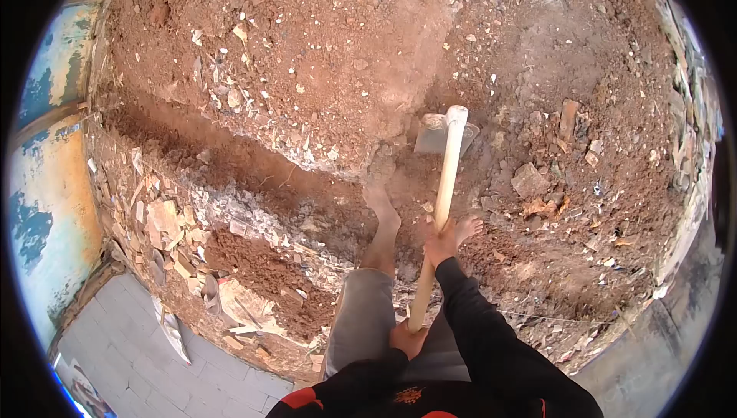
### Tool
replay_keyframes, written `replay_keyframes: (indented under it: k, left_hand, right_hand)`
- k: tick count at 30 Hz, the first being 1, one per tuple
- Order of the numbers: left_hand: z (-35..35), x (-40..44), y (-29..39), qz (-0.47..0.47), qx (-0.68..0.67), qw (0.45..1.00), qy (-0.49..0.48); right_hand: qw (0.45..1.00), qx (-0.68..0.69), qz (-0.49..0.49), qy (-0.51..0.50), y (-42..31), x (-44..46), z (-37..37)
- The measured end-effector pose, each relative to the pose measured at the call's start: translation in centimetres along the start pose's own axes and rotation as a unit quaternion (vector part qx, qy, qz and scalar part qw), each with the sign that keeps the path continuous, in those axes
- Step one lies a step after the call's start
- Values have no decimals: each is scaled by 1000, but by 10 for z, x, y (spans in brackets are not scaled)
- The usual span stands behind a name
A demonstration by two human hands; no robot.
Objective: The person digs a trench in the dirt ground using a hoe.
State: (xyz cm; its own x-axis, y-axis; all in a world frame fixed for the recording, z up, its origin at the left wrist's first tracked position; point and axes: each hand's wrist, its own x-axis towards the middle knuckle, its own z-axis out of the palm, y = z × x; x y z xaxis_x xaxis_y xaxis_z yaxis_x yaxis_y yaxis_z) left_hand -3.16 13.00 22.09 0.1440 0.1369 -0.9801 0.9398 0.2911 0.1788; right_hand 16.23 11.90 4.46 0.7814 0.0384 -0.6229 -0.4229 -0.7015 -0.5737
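Reddish soil [384, 42]. Hoe [448, 176] slants forward over it, blade [434, 140] at far end. Right arm [484, 322] extended forward, left arm [357, 381] bent close in. Right hand [440, 244] grips mid-handle; left hand [408, 340] wraps the near end.

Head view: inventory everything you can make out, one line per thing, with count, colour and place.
Hoe: one, pale wooden handle, grey blade, centre
Soil: one expanse, reddish brown, across the middle and top
Trench: one, darker brown, from near the left wall toward the left foot
Rubble: many pieces, tan and brown, thickest lower left
Large chunk: one, brown, right of the hoe
Painted wall: one, peeling blue, white and ochre, left edge
Paving: one area, grey, lower left
Pale scrap: one, whitish, on the paving
Sleeves: two, black, bottom
Trousers: one pair, grey, bottom centre
Feet: two, bare, either side of the handle
Right hand: one, bare, mid-handle
Left hand: one, bare, handle's lower end
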Motion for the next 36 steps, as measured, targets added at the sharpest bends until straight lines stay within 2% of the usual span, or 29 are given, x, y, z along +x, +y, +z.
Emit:
replay_keyframes:
  k: [1, 2, 4, 5, 6, 7, 8, 9, 10, 12, 13, 14, 16, 18, 20, 21, 22, 24, 25, 26, 29, 30, 31, 33, 34, 35, 36]
  left_hand:
    - [1, 5, 1, 103, 124, 985, 67]
    - [2, 7, 3, 142, 157, 974, 76]
    - [-2, 19, 40, 153, 167, 973, 50]
    - [-4, 40, 70, 170, 175, 969, 30]
    - [-5, 72, 92, 252, 198, 947, 31]
    - [-7, 102, 117, 293, 215, 931, 33]
    - [-8, 133, 142, 333, 232, 913, 36]
    - [-8, 150, 154, 335, 244, 909, 39]
    - [-11, 153, 143, 329, 245, 911, 37]
    - [-16, 135, 103, 196, 180, 964, 22]
    - [-11, 109, 52, 97, 223, 969, 33]
    - [-2, 68, 24, 105, 174, 978, 55]
    - [-11, 73, 2, -22, 162, 986, 30]
    - [-8, 53, 0, -21, 167, 985, 30]
    - [-4, 19, 29, 51, 207, 975, 61]
    - [2, -7, 14, 51, 185, 979, 65]
    - [5, -28, 3, 47, 161, 983, 68]
    - [7, -31, 21, 45, 158, 984, 68]
    - [8, -44, 22, 22, 162, 985, 57]
    - [12, -37, 27, 81, 146, 984, 60]
    - [19, 23, 100, 221, 178, 958, 38]
    - [22, 56, 125, 267, 143, 953, -16]
    - [24, 82, 165, 361, 110, 926, -19]
    - [29, 143, 233, 497, 128, 858, -8]
    - [24, 159, 268, 505, 149, 850, -2]
    - [17, 174, 295, 515, 172, 840, 4]
    - [10, 194, 288, 516, 171, 839, 6]
  right_hand:
    - [998, 56, -20, 36, 3, 12, -5]
    - [998, 48, -14, 37, -8, 23, -25]
    - [990, 132, 14, 43, -90, 7, -91]
    - [972, 228, 18, 48, -150, 15, -120]
    - [958, 269, -28, 92, -172, 33, -130]
    - [939, 308, -72, 133, -184, 51, -133]
    - [940, 306, -68, 131, -194, 68, -131]
    - [942, 289, -89, 146, -200, 83, -128]
    - [943, 270, -110, 162, -197, 92, -122]
    - [962, 256, -14, 96, -140, 90, -70]
    - [987, 157, 31, 22, -69, 79, -24]
    - [994, 57, 76, -50, -17, 63, 8]
    - [977, 126, 161, -65, -25, 53, 21]
    - [974, 128, 169, -81, -21, 42, 10]
    - [967, 153, 189, -82, -29, 37, -6]
    - [961, 162, 210, -81, -27, 12, -21]
    - [975, 137, 158, -77, 19, -19, -14]
    - [987, 116, 90, -68, 29, -15, -18]
    - [977, 165, 120, -62, -19, -17, -53]
    - [965, 214, 143, -57, -71, -13, -86]
    - [970, 240, -20, 41, -166, 11, -157]
    - [962, 246, -86, 85, -200, 15, -178]
    - [944, 283, -121, 119, -230, 21, -192]
    - [906, 321, -203, 186, -267, 50, -202]
    - [888, 321, -247, 216, -273, 68, -201]
    - [888, 321, -249, 216, -273, 86, -187]
    - [889, 341, -222, 210, -268, 104, -171]
